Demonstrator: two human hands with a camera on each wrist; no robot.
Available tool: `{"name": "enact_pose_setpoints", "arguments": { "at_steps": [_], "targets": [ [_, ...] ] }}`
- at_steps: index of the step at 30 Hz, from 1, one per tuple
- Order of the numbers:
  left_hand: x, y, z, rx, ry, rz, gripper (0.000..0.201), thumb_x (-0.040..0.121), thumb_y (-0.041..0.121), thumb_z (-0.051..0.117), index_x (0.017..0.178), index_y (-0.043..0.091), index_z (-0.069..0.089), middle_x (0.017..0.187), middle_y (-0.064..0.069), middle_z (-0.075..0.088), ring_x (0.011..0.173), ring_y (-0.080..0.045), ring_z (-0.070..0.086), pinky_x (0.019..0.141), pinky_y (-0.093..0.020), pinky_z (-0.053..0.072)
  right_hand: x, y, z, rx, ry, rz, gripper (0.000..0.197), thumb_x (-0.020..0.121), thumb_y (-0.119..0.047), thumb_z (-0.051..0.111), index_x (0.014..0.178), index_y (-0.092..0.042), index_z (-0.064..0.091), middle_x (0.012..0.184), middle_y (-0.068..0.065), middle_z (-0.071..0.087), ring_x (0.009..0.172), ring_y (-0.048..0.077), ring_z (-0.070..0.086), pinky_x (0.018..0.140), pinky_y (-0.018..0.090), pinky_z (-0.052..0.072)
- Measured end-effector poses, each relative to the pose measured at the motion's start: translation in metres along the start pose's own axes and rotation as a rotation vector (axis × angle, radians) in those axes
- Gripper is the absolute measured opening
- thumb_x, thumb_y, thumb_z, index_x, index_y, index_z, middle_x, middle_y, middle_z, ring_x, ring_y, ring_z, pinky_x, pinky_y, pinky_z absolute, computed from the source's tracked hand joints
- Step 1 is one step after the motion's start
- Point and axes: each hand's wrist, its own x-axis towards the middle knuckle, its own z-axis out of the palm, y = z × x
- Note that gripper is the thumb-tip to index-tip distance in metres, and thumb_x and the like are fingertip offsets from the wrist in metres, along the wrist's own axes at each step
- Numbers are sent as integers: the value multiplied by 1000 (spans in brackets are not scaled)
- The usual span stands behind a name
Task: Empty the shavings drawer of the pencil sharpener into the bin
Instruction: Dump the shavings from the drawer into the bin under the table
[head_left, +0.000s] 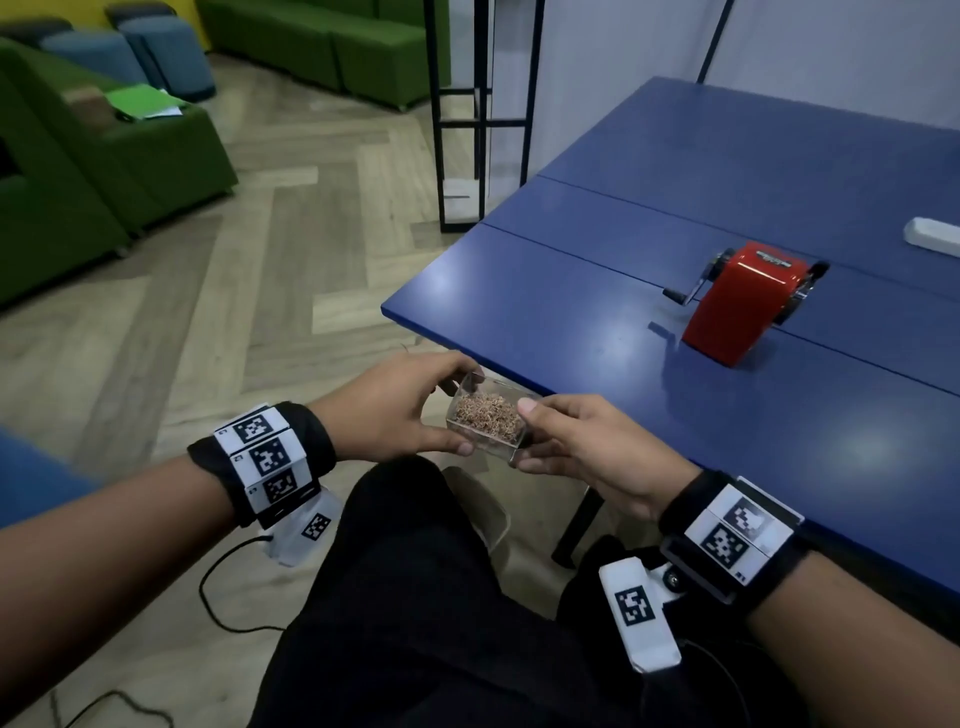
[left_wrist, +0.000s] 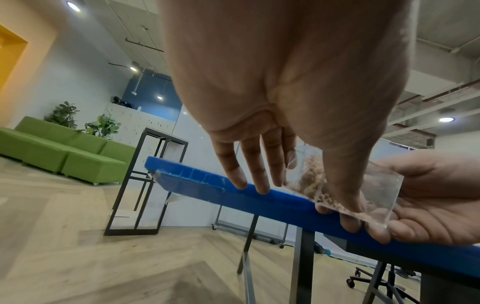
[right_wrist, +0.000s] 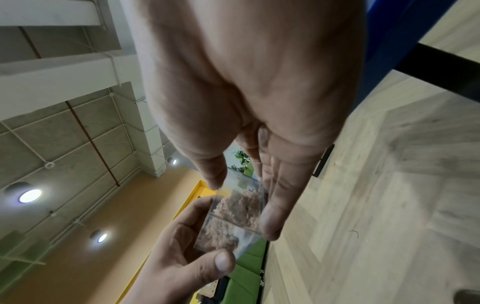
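Just off the near-left corner of the counter (head_left: 597, 291), above the lap, the left hand (head_left: 395, 410) pinches one end of the clear shavings drawer (head_left: 491, 418); the right hand (head_left: 592, 447) pinches the other, both grips closed on it, drawer level and full. Further right, the red pencil sharpener (head_left: 743, 304) stands on the counter, drawerless. So it's the carry step. No bin in view yet: next, find it, keep the drawer level, then tip.
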Motion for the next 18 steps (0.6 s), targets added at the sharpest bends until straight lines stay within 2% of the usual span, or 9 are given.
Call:
{"name": "enact_pose_setpoints", "arguments": {
  "at_steps": [2,4,7,11,14,18],
  "targets": [
    [-1,-5,3,3,-1,-19,72,71,52,90,130,25,58,117,21,63,102,5,61,90,-21,51,6,2,1,2,-12,7,31,107,-30,61,119,-4,72,98,9,79,82,17,73,89,32,64],
    [-2,-10,6,9,-17,-41,74,71,51,90,132,25,57,118,21,63,99,9,59,90,-19,50,13,6,2,-6,-22,17,30,107,-30,61,119,-4,72,100,12,80,83,19,73,90,33,64],
    [-4,-23,13,30,-75,-80,78,73,50,90,137,23,55,123,15,64,100,0,61,92,-25,52,25,15,5,-10,-20,38,28,107,-28,62,120,-5,71,113,22,79,88,23,74,91,35,65],
    [-4,-47,29,46,-167,-125,78,73,49,89,139,24,54,125,10,67,103,-8,65,92,-33,53,43,35,8,-3,15,107,30,106,-24,63,122,0,68,116,26,76,85,20,73,82,27,66],
    [-2,-65,44,49,-247,-156,76,73,45,89,138,26,55,122,11,68,101,-7,65,90,-29,53,59,53,7,-3,11,177,31,106,-22,63,124,3,66,116,24,76,92,24,72,82,27,66],
    [4,-94,58,39,-302,-251,70,80,28,82,143,26,53,124,10,65,101,-8,64,88,-26,53,86,81,6,-5,1,255,31,104,-23,66,125,0,66,114,20,77,92,23,76,85,28,65]
  ]
}}
